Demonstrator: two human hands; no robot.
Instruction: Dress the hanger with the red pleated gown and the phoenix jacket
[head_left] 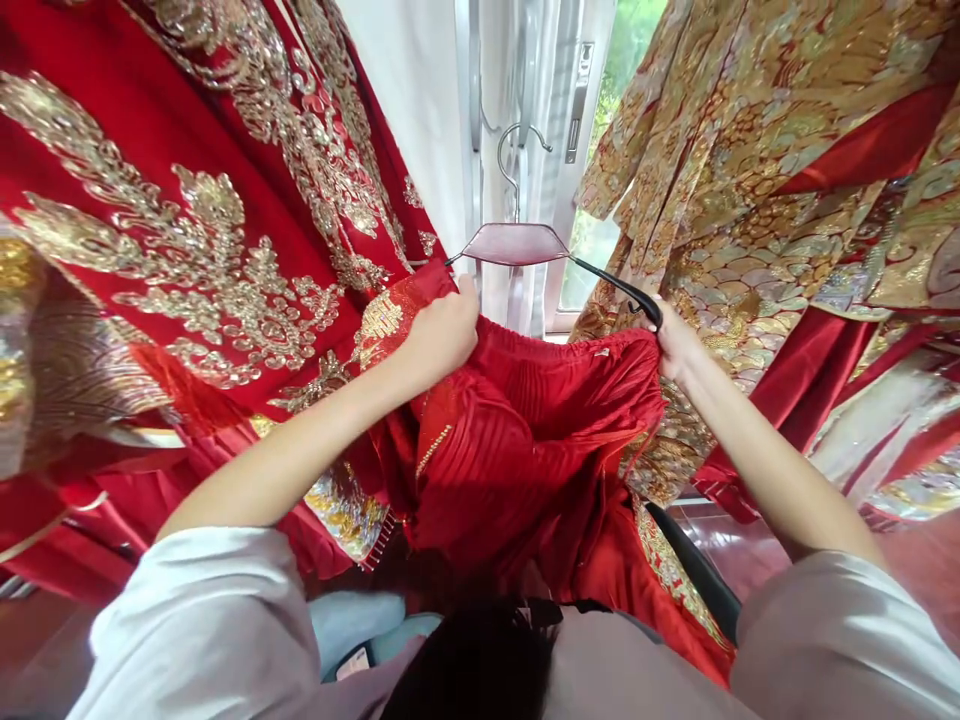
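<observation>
A red dress [517, 440] with a gathered top edge and gold trim is spread between my two hands. My left hand [446, 325] is closed over its upper left corner, beside a gold-embroidered patch, at the hanger's left arm. The wire hanger [516, 243] has a pinkish centre plate and a silver hook pointing up; its black right arm slopes down to my right hand [673, 340]. That hand is closed around the hanger's end and the dress's upper right corner, its fingers partly hidden behind them. The hanger's left end is hidden by my left hand.
Red garments with gold beadwork [217, 220] hang close on the left. A gold patterned robe [750, 200] hangs on the right, near red and white cloth. A white-framed glass door with a lock [577, 105] is ahead. Pale blue items [360, 625] lie below.
</observation>
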